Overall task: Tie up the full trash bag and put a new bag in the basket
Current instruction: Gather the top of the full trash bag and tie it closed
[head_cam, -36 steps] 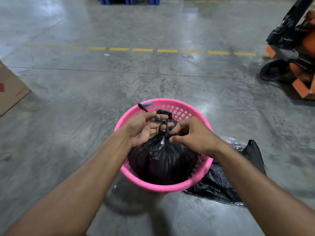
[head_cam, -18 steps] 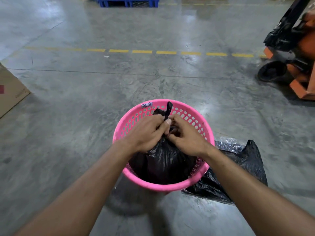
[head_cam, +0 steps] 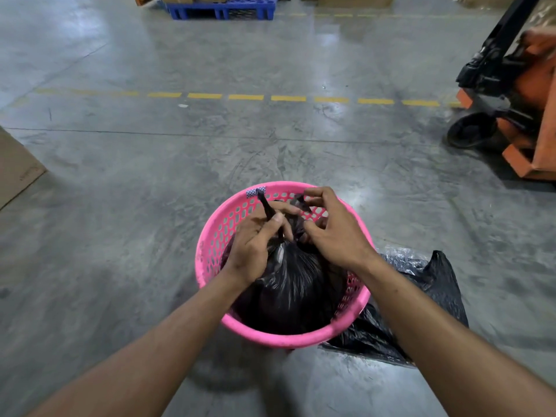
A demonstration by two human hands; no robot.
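Observation:
A pink perforated basket [head_cam: 210, 266] stands on the concrete floor with a full black trash bag [head_cam: 298, 284] inside it. The bag's top is gathered into twisted ends. My left hand [head_cam: 255, 245] pinches one black end, which sticks up past my thumb toward the far rim. My right hand [head_cam: 334, 233] holds the other end between its fingertips, just right of the gathered neck. A second black bag [head_cam: 433, 296] lies flat and crumpled on the floor against the basket's right side, partly hidden by my right forearm.
An orange pallet jack [head_cam: 517, 115] stands at the right. A cardboard box [head_cam: 15, 167] sits at the left edge. A blue pallet [head_cam: 222, 9] with boxes lies far back. A dashed yellow line [head_cam: 246, 97] crosses the floor.
Both hands have shifted on the bag's top: the left has pulled one end up and left, the right has moved up toward the far rim with the other end.

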